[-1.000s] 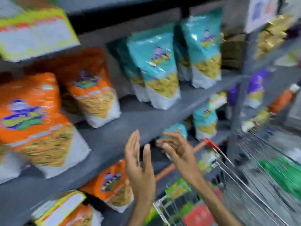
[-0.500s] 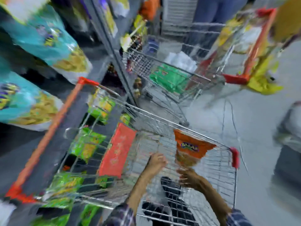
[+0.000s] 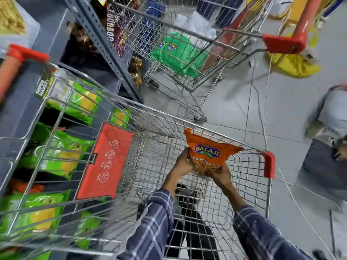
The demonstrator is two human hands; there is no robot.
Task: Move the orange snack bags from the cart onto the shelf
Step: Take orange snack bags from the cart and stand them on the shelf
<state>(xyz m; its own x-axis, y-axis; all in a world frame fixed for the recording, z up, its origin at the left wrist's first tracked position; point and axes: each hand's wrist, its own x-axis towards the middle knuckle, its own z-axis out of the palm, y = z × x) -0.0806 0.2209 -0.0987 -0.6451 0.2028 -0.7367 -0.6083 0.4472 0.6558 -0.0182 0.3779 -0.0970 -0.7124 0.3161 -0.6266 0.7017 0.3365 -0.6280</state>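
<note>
Two carts on the grey floor, nearer cart (image 3: 221,136) right below, second cart (image 3: 187,53) further off with a green bag inside. Shelf (image 3: 20,102) running along the left, green packs showing through the wire. Only one orange snack bag (image 3: 208,152) in sight, upright over the basket near the far rim, long axis vertical, logo facing up at the camera. Both hands clamped on its lower half: left hand (image 3: 183,162) on the left edge, right hand (image 3: 222,172) cupping underneath. Shelf off to the left, so left arm nearer, probably a lift and swing that way. Versus half a second ago: same bag, hands then just reaching its bottom, now closed round it; before that, empty and open up at the shelf.
</note>
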